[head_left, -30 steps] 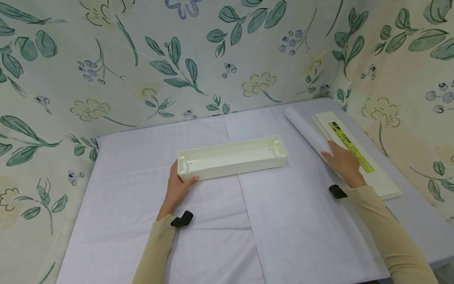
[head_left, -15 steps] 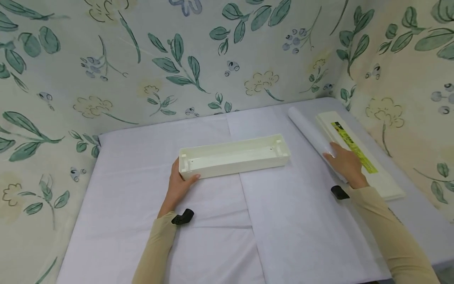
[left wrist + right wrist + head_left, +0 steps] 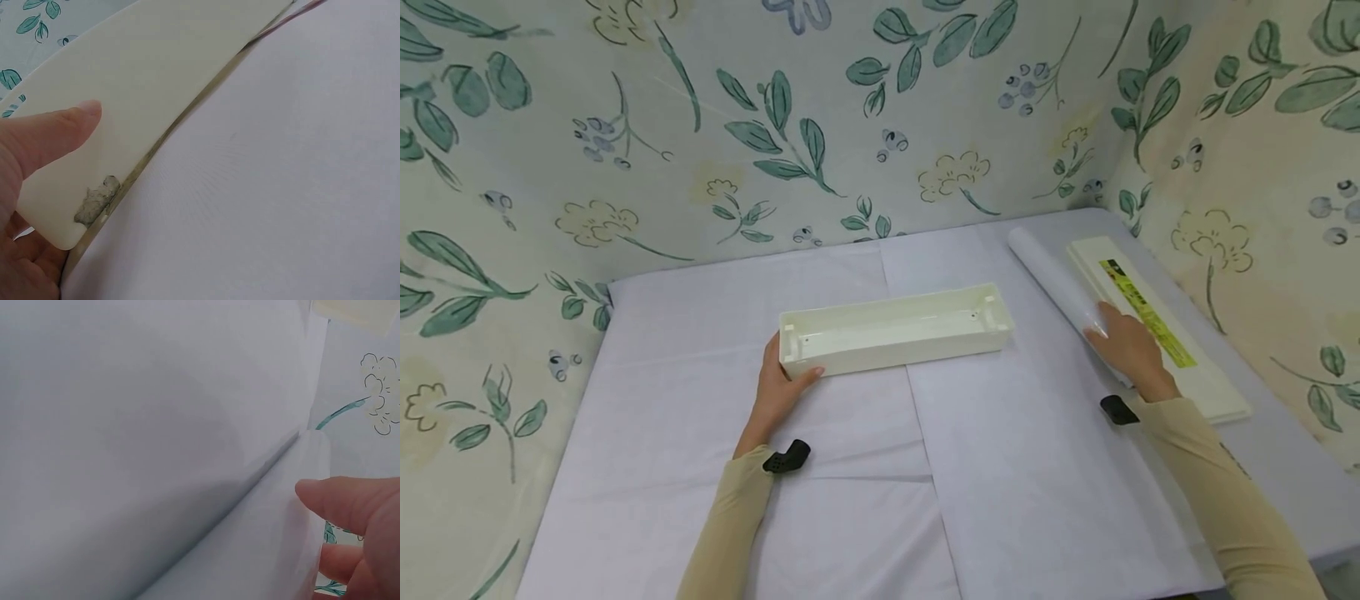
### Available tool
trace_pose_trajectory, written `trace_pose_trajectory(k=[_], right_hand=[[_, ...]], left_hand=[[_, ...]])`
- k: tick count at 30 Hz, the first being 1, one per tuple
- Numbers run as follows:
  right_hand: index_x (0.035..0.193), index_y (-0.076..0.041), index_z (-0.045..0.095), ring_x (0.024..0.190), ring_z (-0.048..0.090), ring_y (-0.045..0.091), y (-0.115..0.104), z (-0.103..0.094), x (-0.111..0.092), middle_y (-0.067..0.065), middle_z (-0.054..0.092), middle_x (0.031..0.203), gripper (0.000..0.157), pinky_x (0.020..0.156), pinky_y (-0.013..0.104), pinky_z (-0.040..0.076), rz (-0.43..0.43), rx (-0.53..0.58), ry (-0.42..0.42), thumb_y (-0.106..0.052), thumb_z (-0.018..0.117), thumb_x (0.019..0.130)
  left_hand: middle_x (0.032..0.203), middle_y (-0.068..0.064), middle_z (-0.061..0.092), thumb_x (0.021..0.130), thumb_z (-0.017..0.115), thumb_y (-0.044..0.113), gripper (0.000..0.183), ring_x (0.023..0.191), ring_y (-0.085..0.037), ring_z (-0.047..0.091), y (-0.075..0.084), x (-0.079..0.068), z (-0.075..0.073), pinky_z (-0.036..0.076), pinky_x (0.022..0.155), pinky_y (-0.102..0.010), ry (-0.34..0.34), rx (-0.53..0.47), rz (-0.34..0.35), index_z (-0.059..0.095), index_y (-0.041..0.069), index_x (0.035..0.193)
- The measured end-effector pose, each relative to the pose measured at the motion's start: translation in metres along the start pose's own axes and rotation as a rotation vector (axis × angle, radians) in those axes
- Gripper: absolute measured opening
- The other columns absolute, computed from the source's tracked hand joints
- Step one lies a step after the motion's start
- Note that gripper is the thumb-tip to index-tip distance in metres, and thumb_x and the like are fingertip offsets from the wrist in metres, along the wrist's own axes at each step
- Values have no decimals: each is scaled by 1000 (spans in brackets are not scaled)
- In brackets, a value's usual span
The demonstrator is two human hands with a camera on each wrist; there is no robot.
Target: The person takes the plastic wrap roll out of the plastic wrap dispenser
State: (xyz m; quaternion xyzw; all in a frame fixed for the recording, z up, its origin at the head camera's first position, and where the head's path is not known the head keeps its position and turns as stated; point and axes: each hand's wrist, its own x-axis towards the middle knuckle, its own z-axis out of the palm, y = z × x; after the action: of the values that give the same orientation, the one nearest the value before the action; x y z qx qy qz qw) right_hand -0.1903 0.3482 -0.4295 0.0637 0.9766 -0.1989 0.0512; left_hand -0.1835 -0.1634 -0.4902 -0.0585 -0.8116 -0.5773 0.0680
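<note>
A long, narrow, cream plastic box (image 3: 902, 353), open at the top, lies across the middle of the table. My left hand (image 3: 777, 392) grips its left end, thumb along the front wall and fingers behind. In the left wrist view the box's side (image 3: 144, 75) bears a rough grey patch (image 3: 97, 201) near its lower edge. On the right, a smooth white roll (image 3: 1051, 268) runs diagonally. My right hand (image 3: 1131, 348) holds this roll; in the right wrist view the thumb (image 3: 340, 497) presses one side and the fingers sit on the other.
Just right of the roll lies a flat cream panel (image 3: 1090, 254) with a yellow label (image 3: 1150, 312). White cloth (image 3: 700, 400) covers the table. Walls with leaf and flower print (image 3: 820, 83) stand at the back and right.
The box and both hands appear slightly shifted along with the whole view. Both hands keep their holds on the box and the roll.
</note>
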Motion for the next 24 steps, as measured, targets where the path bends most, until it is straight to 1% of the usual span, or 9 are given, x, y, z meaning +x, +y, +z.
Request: trace_pose_trajectory(k=[2, 4, 6, 7, 9, 15, 21, 23, 24], right_hand=[[147, 7, 11, 114, 38, 53, 1, 1, 0, 43, 28, 136, 70, 88, 63, 36, -5, 11, -7, -30, 43, 97], [147, 7, 11, 116, 36, 54, 2, 3, 1, 44, 27, 137, 70, 90, 64, 34, -9, 21, -10, -30, 43, 97], [147, 8, 10, 117, 35, 55, 3, 4, 1, 44, 27, 136, 71, 91, 64, 34, -14, 29, -10, -31, 43, 96], [147, 8, 10, 116, 35, 55, 3, 5, 1, 44, 27, 136, 71, 91, 65, 34, -17, 29, -10, -31, 43, 96], [147, 7, 8, 116, 35, 55, 3, 6, 1, 44, 27, 136, 73, 90, 64, 34, -18, 31, -12, -31, 43, 96], [147, 7, 4, 116, 34, 56, 1, 6, 0, 45, 25, 135, 76, 90, 65, 35, -21, 28, -25, -32, 44, 96], [145, 11, 9, 117, 32, 57, -6, 2, -1, 48, 24, 133, 74, 93, 65, 31, -45, 20, -1, -31, 44, 95], [145, 11, 10, 117, 31, 57, -8, 1, -1, 48, 24, 133, 74, 94, 65, 31, -49, 16, 7, -30, 45, 95], [145, 11, 10, 117, 31, 58, -9, 1, 0, 48, 24, 133, 74, 94, 65, 31, -47, 15, 10, -30, 45, 95]], left_hand=[[146, -19, 30, 78, 75, 27, 90, 130, -32, 35, -1, -1, 0, 28, 110, -49, 4, 7, 14, 22, 11, 149], [146, -19, 30, 77, 75, 26, 90, 130, -33, 35, -1, -1, 0, 29, 110, -48, 7, 6, 13, 22, 11, 149], [146, -19, 30, 77, 76, 23, 90, 130, -34, 34, 0, -1, 0, 29, 110, -49, 2, 2, 3, 21, 11, 149], [147, -18, 29, 77, 76, 21, 91, 132, -34, 33, 0, -2, -1, 27, 111, -50, -5, -17, -10, 21, 12, 149], [148, -17, 29, 77, 76, 17, 91, 133, -33, 32, 1, -2, -1, 25, 112, -49, -13, -28, -25, 20, 11, 149], [149, -15, 28, 78, 75, 16, 90, 135, -32, 32, 2, -3, -3, 24, 114, -48, -16, -41, -52, 21, 12, 149], [149, -14, 27, 78, 76, 16, 91, 136, -30, 30, 4, 0, -4, 24, 114, -46, -25, -11, -74, 19, 11, 149], [150, -16, 26, 78, 75, 14, 91, 137, -31, 28, 7, 2, -4, 23, 115, -47, -32, -18, -72, 18, 10, 149], [150, -17, 26, 79, 75, 13, 91, 137, -33, 28, 12, 1, -5, 23, 115, -48, -38, -18, -69, 18, 8, 149]])
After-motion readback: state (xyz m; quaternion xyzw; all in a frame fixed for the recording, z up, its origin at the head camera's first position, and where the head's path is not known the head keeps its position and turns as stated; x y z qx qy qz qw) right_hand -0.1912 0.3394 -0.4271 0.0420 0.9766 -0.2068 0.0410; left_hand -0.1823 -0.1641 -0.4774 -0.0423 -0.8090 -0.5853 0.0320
